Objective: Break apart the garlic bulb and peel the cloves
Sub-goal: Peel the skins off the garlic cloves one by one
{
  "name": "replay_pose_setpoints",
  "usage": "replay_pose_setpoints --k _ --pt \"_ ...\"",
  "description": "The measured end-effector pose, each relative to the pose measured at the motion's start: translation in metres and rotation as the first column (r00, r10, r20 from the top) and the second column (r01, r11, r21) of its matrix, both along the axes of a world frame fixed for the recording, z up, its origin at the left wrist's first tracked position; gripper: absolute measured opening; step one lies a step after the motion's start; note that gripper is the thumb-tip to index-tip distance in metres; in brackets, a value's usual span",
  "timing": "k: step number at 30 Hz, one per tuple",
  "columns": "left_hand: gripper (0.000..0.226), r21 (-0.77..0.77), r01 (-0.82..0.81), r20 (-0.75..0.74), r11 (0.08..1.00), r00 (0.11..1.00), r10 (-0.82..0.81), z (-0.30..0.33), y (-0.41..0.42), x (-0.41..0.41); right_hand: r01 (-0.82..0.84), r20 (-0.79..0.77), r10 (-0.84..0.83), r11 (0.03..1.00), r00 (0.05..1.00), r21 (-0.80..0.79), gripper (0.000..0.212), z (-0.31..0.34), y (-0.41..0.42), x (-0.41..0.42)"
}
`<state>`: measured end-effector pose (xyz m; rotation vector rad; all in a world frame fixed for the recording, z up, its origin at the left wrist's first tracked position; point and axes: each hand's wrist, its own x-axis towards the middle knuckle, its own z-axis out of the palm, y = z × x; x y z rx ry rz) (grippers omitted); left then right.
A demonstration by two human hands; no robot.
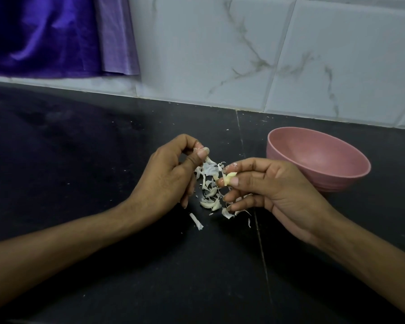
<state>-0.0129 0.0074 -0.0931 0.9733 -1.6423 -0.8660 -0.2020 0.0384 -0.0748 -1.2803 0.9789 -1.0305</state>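
My right hand pinches a small pale-yellow garlic cloves piece between thumb and fingertips, just above the black counter. My left hand hovers to its left, thumb and fingertips pinched on a thin white strip of garlic skin. Between and below the two hands lies a loose heap of papery skins and cloves on the counter. A short white stem piece lies apart, nearer to me.
A pink bowl stands on the counter right behind my right hand; its inside looks empty. The black counter meets a white marbled tile wall at the back. Purple cloth hangs at the upper left.
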Motion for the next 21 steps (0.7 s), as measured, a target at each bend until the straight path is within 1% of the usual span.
replay_pose_setpoints --k 5,8,12,15,19,21 --pt "0.017 -0.027 -0.072 -0.041 0.997 0.997 0.071 0.0001 -0.0037 0.0010 0.023 0.013 -0.023 1.000 1.000 -0.013 0.024 -0.0012 -0.0011 -0.0018" --pt "0.015 -0.013 -0.064 -0.057 0.998 0.996 0.063 -0.0015 -0.0022 0.0010 0.025 0.014 -0.025 1.000 1.000 -0.017 0.026 -0.0020 -0.0017 -0.0016" --pt "0.011 -0.016 -0.049 0.007 0.999 0.999 0.049 -0.0022 0.0003 0.0016 0.022 0.004 -0.022 0.999 1.000 -0.030 0.025 -0.0018 -0.0016 -0.0012" --pt "0.017 -0.030 -0.050 0.023 0.998 0.998 0.051 -0.0017 -0.0006 0.0019 0.023 -0.019 -0.023 0.999 1.000 -0.039 0.026 -0.0016 -0.0016 -0.0015" --pt "0.009 -0.026 -0.046 0.046 0.999 0.998 0.047 -0.0016 0.0014 0.0012 0.033 -0.034 -0.034 0.998 0.999 -0.051 0.026 -0.0014 -0.0020 -0.0017" --pt "0.012 -0.032 -0.037 0.051 0.999 0.998 0.039 -0.0013 0.0021 0.0019 0.041 -0.034 -0.043 0.997 0.998 -0.058 0.024 -0.0015 -0.0020 -0.0025"
